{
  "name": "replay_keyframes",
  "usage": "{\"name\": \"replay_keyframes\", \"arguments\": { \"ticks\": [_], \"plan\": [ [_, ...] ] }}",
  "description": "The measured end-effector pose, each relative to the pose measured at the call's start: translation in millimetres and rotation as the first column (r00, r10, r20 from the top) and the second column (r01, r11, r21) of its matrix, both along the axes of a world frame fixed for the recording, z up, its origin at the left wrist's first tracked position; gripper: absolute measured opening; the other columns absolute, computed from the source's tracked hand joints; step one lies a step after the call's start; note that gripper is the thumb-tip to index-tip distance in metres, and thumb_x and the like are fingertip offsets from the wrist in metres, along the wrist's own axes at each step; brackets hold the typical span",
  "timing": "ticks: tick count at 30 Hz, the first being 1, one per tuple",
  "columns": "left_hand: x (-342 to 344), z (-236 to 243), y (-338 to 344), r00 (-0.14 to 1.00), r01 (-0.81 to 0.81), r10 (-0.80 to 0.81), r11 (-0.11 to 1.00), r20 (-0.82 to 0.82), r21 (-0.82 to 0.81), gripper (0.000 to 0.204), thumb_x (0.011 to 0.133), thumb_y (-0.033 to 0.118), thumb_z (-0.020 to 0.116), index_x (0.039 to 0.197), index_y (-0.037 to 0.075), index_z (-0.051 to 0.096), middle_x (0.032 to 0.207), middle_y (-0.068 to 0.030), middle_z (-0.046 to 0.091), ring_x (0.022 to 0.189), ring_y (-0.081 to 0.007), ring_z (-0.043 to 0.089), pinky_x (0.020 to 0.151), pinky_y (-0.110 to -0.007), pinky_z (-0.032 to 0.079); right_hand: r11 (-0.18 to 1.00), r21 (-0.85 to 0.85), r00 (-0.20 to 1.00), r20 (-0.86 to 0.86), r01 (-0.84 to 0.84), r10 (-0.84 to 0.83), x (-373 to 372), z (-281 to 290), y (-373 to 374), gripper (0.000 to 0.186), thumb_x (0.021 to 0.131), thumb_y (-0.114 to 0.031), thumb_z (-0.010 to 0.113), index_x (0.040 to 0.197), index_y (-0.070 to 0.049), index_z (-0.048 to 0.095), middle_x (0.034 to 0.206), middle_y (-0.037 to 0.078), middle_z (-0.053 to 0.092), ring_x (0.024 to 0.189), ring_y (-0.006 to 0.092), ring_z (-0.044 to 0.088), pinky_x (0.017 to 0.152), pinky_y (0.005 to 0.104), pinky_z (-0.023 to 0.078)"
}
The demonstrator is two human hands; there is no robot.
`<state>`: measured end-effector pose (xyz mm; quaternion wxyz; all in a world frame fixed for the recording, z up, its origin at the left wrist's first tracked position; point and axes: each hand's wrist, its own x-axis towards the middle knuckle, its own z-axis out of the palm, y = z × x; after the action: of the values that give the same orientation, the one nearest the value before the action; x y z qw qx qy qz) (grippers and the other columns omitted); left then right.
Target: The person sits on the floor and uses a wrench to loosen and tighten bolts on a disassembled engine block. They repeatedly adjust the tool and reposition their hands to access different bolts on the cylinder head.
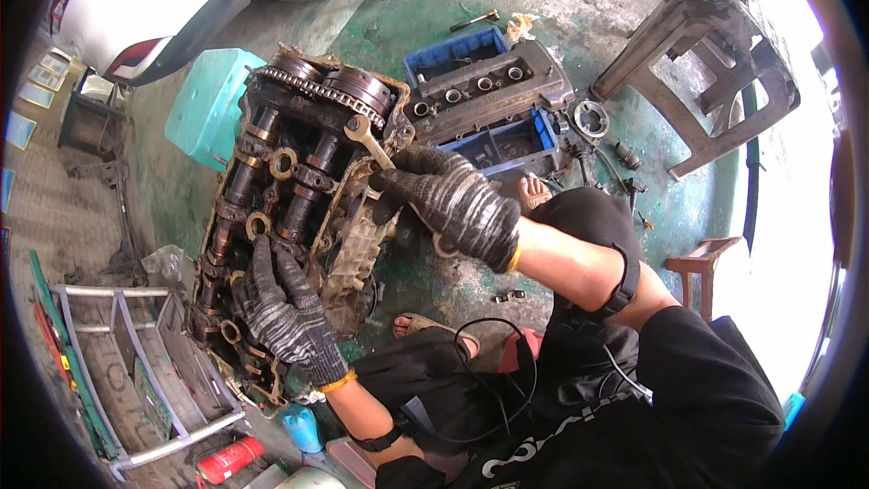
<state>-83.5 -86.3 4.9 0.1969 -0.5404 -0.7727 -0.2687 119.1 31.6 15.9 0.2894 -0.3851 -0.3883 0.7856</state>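
Note:
A greasy engine cylinder head [303, 195] lies in front of me, its camshafts bare and a timing chain [317, 89] running round two sprockets at the far end. My right hand [457, 204], in a grey striped knit glove, is closed round a wrench [367, 138]. The wrench's ring end sits over the head's right side, near the sprockets; the gripped part is hidden by the glove. My left hand [288, 312], gloved alike, rests on the near half of the head with fingers stretched out, their tips by a brass-coloured ring-shaped opening [259, 225].
Beyond the head, a valve cover [493, 86] lies across blue crates [507, 147]. A turquoise box [206, 104] stands at left, a grey plastic stool [697, 63] at far right. Loose parts [591, 118] lie on the floor. A metal frame [149, 371] and red fire extinguisher [229, 460] sit near left.

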Motion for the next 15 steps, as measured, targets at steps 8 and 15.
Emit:
{"name": "replay_keyframes", "arguments": {
  "ticks": [8, 15],
  "plan": [
    [2, 1, 1, 0.999, -0.044, 0.044, 0.999, -0.009, -0.004, 0.030, 0.098, 0.021, 0.061, 0.123, 0.006, 0.068, 0.112, -0.0206, 0.070, 0.098, -0.0347, 0.065, 0.091, -0.044, 0.049, 0.967, 0.139, 0.976, 0.076, -0.214, 0.205, 24, 13, 20, 0.030, 0.098, -0.022, 0.063, 0.116, 0.002, 0.063, 0.076, 0.006, 0.067, 0.060, 0.0136, 0.065, 0.053, 0.0268, 0.051],
    [-6, -4, -2, 0.998, 0.018, -0.017, 1.000, -0.054, 0.023, 0.030, 0.098, 0.020, 0.061, 0.123, 0.007, 0.069, 0.113, -0.0201, 0.070, 0.100, -0.0353, 0.065, 0.092, -0.046, 0.049, 0.863, 0.475, 0.977, 0.024, 0.173, -0.210, -8, -14, -23, 0.028, 0.100, -0.023, 0.062, 0.114, 0.000, 0.063, 0.070, 0.003, 0.064, 0.061, 0.0105, 0.057, 0.056, 0.0284, 0.046]
  ]
}}
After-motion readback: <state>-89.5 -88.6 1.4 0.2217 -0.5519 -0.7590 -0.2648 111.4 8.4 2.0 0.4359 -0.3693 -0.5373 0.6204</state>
